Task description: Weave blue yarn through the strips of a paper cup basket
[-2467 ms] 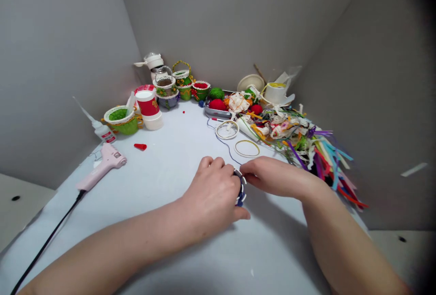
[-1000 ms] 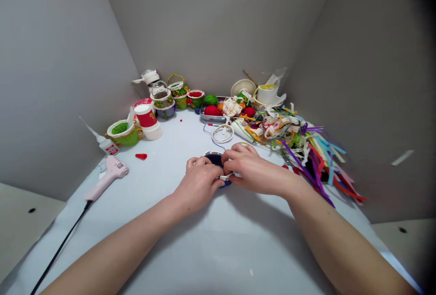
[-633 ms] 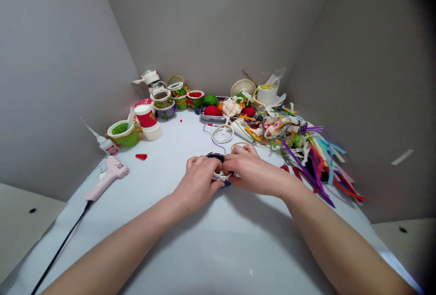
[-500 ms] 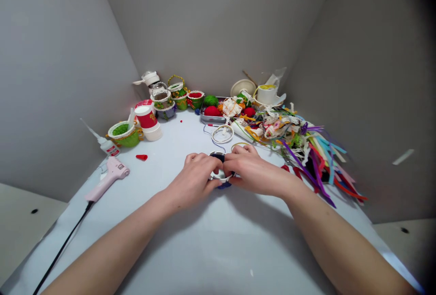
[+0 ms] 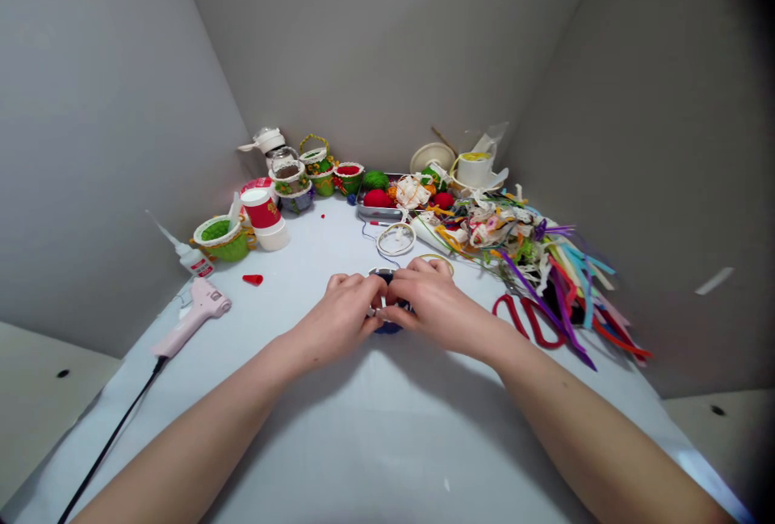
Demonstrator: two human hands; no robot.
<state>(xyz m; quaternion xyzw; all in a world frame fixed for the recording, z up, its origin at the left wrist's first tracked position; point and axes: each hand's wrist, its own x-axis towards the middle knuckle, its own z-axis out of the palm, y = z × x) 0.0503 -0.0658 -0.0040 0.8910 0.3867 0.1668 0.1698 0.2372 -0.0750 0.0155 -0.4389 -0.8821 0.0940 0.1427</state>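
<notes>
Both my hands meet at the middle of the white table (image 5: pixel 339 443). My left hand (image 5: pixel 342 316) and my right hand (image 5: pixel 427 306) are closed from either side on a small dark blue cup (image 5: pixel 385 327) with a white trim round its rim. The fingers cover most of the cup; only its far rim and its blue bottom edge show. Just beyond my right hand lie a yellow ring (image 5: pixel 441 260) and a white lace ring (image 5: pixel 395 239) with a thin blue thread.
A pink glue gun (image 5: pixel 192 316) with a black cord and a glue bottle (image 5: pixel 189 257) lie at the left. Decorated cups (image 5: pixel 221 238) and a red paper cup (image 5: pixel 261 207) stand behind. A metal tray (image 5: pixel 387 201), ribbon pile (image 5: pixel 533 253) and red scissors (image 5: pixel 533 320) fill the right.
My hands moved away from me toward the table's middle with the cup, and my right hand closed over it from the side. The red scissors now show to the right of my arm.
</notes>
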